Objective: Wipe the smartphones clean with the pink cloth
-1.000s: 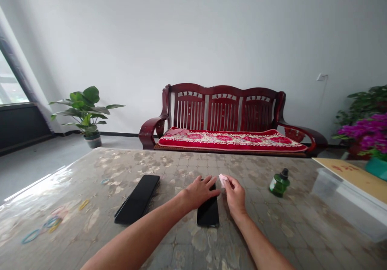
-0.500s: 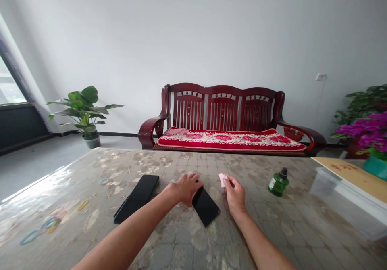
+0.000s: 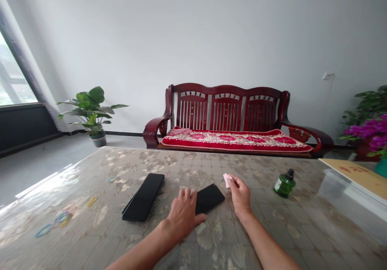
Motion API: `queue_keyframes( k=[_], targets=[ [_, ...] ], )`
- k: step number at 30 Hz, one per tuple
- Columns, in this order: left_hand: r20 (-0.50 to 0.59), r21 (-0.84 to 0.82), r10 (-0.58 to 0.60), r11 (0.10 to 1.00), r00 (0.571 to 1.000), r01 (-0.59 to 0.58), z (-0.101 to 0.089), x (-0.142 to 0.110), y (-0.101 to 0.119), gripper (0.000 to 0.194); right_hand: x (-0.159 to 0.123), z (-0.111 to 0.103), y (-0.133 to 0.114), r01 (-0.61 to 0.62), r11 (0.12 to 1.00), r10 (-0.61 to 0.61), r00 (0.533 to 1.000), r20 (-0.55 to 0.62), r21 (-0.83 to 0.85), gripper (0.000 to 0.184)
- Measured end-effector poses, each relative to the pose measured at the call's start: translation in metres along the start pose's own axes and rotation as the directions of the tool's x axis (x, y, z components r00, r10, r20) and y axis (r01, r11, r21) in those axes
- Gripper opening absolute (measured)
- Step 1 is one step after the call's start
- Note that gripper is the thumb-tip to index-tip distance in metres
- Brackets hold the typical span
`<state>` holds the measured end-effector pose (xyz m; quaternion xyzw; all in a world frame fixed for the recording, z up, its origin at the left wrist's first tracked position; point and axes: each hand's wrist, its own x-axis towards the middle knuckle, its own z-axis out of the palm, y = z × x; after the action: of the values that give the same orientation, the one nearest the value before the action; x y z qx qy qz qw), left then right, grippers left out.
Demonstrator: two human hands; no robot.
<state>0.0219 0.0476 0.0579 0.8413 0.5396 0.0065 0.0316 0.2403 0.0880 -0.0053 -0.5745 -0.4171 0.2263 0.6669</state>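
In the lower centre of the frame my left grip [image 3: 181, 214] is closed about the left end of the black phone [image 3: 212, 197], fingers on its far side and thumb along its near edge, as the phone lies slantwise on the patterned counter [image 3: 260, 233]. Just right of it, my right grip [image 3: 241, 194] pinches a small pink piece [image 3: 227, 180] between thumb and fingers, apart from the phone. A larger black device [image 3: 144, 197] lies left of centre, colored bands [image 3: 57, 221] at lower left, and a green bottle [image 3: 283, 186] stands upright at lower right.
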Motion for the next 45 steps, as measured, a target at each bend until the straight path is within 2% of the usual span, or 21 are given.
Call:
queue_keyframes(
  k=[3,6,8,11,14,20,25,30,33,38,45],
  targets=[
    [0.009,-0.1,0.014,0.995,1.0,-0.013,0.008,-0.017,0.013,0.084,0.0,0.0,0.002,0.003,1.0,-0.003,1.0,0.013,-0.013,0.048],
    [0.045,-0.21,0.114,0.972,0.992,-0.102,0.017,-0.03,0.015,0.101,0.0,0.0,0.004,0.008,1.0,-0.006,0.997,0.071,-0.029,0.047],
    [0.055,-0.27,0.201,0.946,0.978,-0.179,0.021,-0.034,0.011,0.104,0.0,0.0,0.005,0.005,0.999,-0.001,0.993,0.12,-0.036,0.046],
    [0.046,-0.328,0.329,0.897,0.943,-0.297,0.021,-0.036,0.003,0.085,-0.002,0.004,0.002,-0.016,0.999,0.023,0.985,0.171,-0.039,0.045],
    [0.027,-0.357,0.387,0.865,0.922,-0.353,0.018,-0.033,-0.001,0.071,-0.006,0.012,-0.004,-0.066,0.998,0.063,0.979,0.196,0.008,0.046],
    [-0.013,-0.338,0.389,0.866,0.921,-0.37,0.023,-0.029,0.001,0.067,-0.01,0.025,-0.009,-0.158,0.979,0.118,0.955,0.271,0.129,0.044],
    [-0.098,-0.332,0.35,0.871,0.931,-0.362,0.035,-0.029,0.002,0.055,-0.007,0.023,-0.007,-0.193,0.957,0.15,0.968,0.203,0.216,0.046],
    [-0.186,-0.367,0.355,0.84,0.916,-0.4,0.038,-0.03,-0.002,0.048,-0.006,0.015,-0.009,-0.056,0.995,0.037,0.975,0.218,0.079,0.042],
    [-0.204,-0.381,0.387,0.815,0.899,-0.437,0.038,-0.03,-0.008,0.042,-0.007,0.009,-0.015,0.109,0.989,-0.076,0.953,0.294,-0.096,0.031],
    [-0.213,-0.382,0.422,0.794,0.881,-0.472,0.039,-0.029,-0.015,0.037,-0.019,0.003,-0.029,0.386,0.862,-0.202,0.857,0.474,-0.33,0.021],
    [-0.191,-0.368,0.441,0.796,0.877,-0.481,0.034,-0.03,-0.012,0.031,-0.041,0.005,-0.038,0.634,0.63,-0.22,0.7,0.679,-0.448,0.027]
  ],
)
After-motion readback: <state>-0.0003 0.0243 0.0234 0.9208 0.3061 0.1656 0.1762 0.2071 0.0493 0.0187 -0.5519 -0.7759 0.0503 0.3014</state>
